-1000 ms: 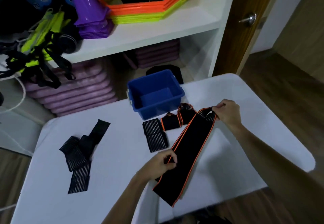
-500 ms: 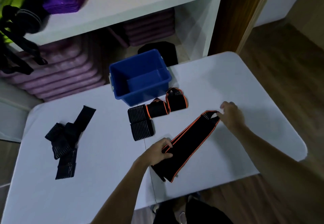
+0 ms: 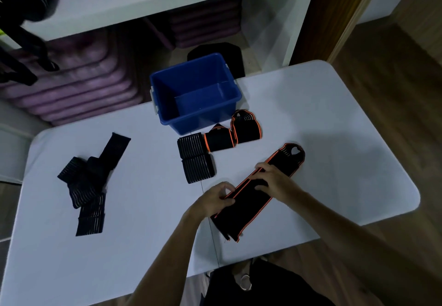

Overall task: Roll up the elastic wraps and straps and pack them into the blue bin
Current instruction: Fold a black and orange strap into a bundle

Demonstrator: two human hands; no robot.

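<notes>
Beyond the right hand's fingers (image 3: pixel 259 176), bare table (image 3: pixel 334 119) is left clear; the path toward the blue bin (image 3: pixel 167 114) is blocked by four rolled wraps (image 3: pixel 218 139).

1 blue bin (image 3: pixel 165 104) sitting at 12 o'clock on 1 white table (image 3: pixel 334 119). 2 orange-trimmed rolled wraps (image 3: pixel 218 139) (image 3: pixel 246 130), 2 ribbed black rolls (image 3: pixel 191 145) (image 3: pixel 198 169) lying w/ it. 1 flat orange-edged wrap (image 3: pixel 248 207) at 5 o'clock. 1 loose black strap pile (image 3: pixel 88 179) at 9; strap count unclear.
</notes>
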